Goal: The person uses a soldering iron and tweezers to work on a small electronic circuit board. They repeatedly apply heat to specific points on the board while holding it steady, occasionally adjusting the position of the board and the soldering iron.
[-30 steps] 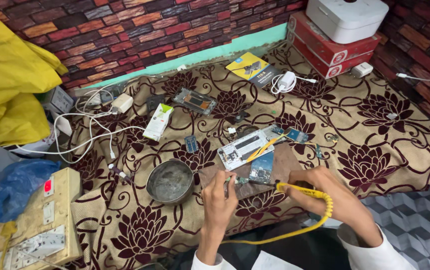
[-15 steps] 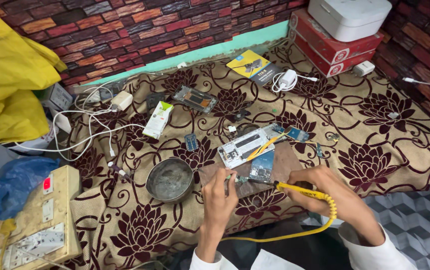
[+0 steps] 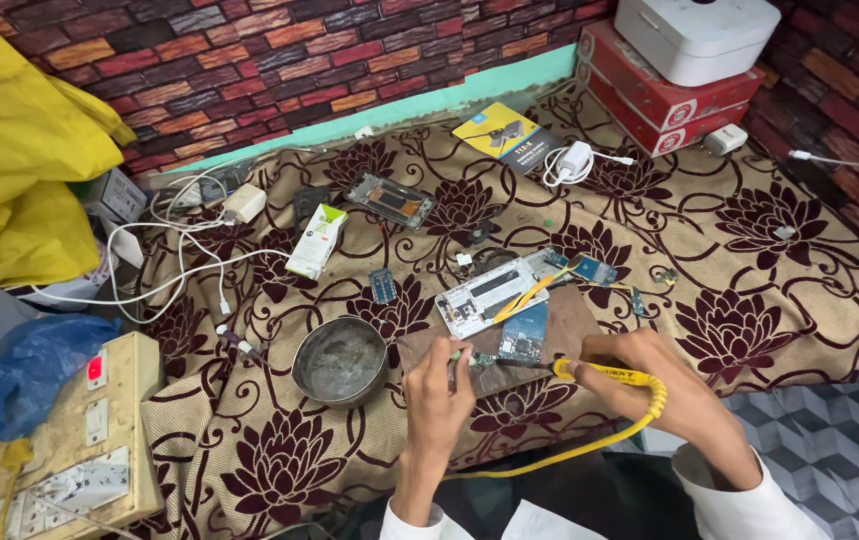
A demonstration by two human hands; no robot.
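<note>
My right hand (image 3: 672, 392) grips a yellow soldering iron (image 3: 600, 372) whose yellow cord curls back toward me; its tip points left at a small circuit board (image 3: 524, 334) on a brown work pad (image 3: 570, 325). My left hand (image 3: 438, 388) pinches a thin green-tipped tool (image 3: 457, 355) just left of that board. An opened white phone body (image 3: 490, 292) with a yellow flex strip lies just beyond the board.
A round metal bowl (image 3: 340, 361) sits left of my left hand. Farther off lie a white-green box (image 3: 316, 240), a phone frame (image 3: 390, 200), white cables and chargers (image 3: 190, 235), a switchboard (image 3: 80, 440), red boxes (image 3: 655, 95) and yellow cloth (image 3: 20, 180).
Both hands stay at the circuit board with only slight shifts; the soldering iron tip remains close to the board.
</note>
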